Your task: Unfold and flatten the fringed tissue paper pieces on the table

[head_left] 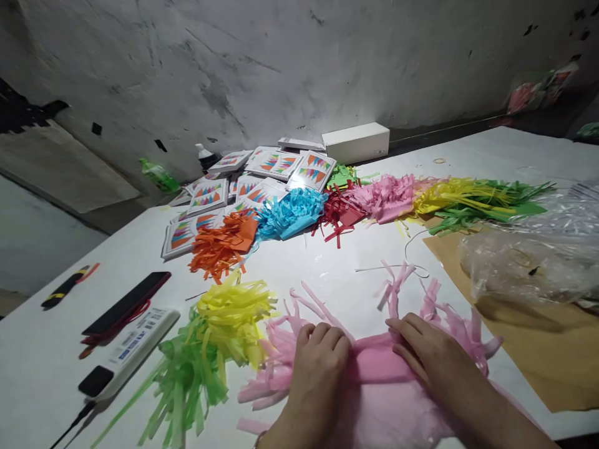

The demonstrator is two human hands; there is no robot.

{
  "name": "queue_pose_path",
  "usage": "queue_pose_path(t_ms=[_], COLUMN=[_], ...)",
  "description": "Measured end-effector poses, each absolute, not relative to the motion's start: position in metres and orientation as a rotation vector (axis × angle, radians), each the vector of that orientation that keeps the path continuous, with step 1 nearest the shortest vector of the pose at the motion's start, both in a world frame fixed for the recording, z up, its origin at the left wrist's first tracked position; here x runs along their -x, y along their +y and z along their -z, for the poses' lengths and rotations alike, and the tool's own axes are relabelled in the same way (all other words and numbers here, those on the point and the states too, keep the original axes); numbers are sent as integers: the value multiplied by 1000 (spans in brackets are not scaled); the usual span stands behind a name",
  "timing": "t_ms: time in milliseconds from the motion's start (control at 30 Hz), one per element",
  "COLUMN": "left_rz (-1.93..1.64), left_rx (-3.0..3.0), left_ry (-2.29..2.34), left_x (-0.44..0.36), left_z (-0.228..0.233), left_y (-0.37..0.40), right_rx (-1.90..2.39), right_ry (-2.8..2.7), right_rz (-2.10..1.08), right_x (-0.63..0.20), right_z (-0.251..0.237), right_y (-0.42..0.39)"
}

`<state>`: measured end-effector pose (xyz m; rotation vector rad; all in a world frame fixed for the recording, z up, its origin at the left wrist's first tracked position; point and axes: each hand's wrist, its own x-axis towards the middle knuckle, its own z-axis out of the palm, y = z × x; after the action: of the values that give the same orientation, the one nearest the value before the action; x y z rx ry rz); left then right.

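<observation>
Holds the pink fringed paper [384, 360], between the yellow fringe [234, 305] and the brown paper [528, 368] on the white table [309, 268], with curled left hand [322, 349] and right hand [425, 346] (pinching it either side of its smooth middle).

The left hand [322, 358] and right hand [433, 352] curl over a pink tissue paper [381, 358], 1 at each end of its plain middle band, the fringes spreading outward. Beside the left hand lie yellow fringe [238, 305] and green fringe [187, 362]. Farther back, orange [224, 243], blue [292, 212] and red bundles [344, 209] lie side by side before printed packets [276, 163]. Clear plastic [528, 265] rests on brown paper [538, 355] at right.
</observation>
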<state>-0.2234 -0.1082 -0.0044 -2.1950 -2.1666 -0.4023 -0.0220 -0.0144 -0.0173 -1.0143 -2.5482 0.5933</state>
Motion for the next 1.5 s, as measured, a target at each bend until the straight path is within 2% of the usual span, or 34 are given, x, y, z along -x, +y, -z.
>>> queue_pose_path(t_ms=[133,900,1000,1167,1500], left_rz=[549,416,462,319,493], left_rx=[2173,2159,2192,2382,2370], left_ry=[-2240,-2374,-2310,-2197,-2070], left_x=[228,221,216,209,211], left_z=[6,-14,-18,-16,-10], left_y=[-112,-111,-109,-104,-104], right_rx=[1022,1106,1089,1070,1058], right_ry=[-2548,-2569,-2560,-2557,-2464], right_rz=[-764,-785,-809,-848,-812], right_x=[19,23,23,22,20], right_z=[13,11,9,6,15], right_y=[-18,-14,-14,-14,-13])
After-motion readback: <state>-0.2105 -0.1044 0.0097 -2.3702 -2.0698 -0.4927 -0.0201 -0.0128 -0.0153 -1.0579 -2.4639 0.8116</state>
